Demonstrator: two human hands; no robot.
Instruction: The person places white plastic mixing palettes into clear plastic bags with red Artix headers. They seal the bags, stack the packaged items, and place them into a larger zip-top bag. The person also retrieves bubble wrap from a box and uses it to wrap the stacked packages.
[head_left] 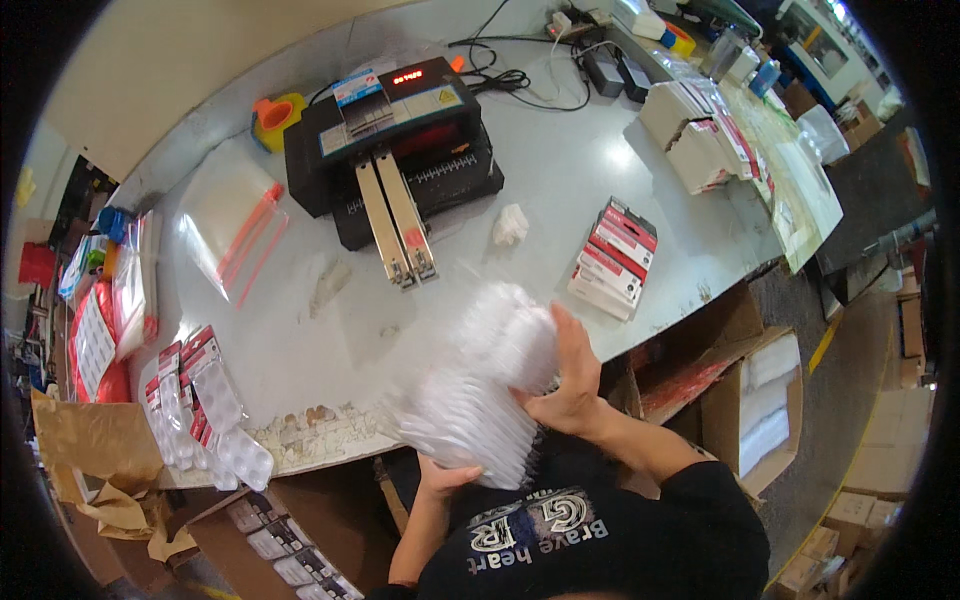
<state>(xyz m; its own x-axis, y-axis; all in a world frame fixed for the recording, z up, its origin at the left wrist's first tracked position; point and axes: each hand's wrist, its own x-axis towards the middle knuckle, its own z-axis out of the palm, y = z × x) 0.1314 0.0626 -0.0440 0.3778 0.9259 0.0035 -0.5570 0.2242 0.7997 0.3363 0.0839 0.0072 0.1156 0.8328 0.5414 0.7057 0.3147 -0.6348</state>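
Note:
Over the table's front edge I hold nested clear plastic blister shells in two bunches, blurred in places. My left hand is closed around the lower end of the nearer stack of blister shells. My right hand grips the right side of the farther stack of blister shells, thumb below and fingers behind. The two stacks touch or overlap; where one ends I cannot tell. To their right on the table lies a pile of red, white and black printed cards.
A black machine with a lit red display and metal rails stands at the back. Clear bags lie left of it, a crumpled white scrap right. Carded blister packs sit at the left edge. Open cardboard boxes stand below the table.

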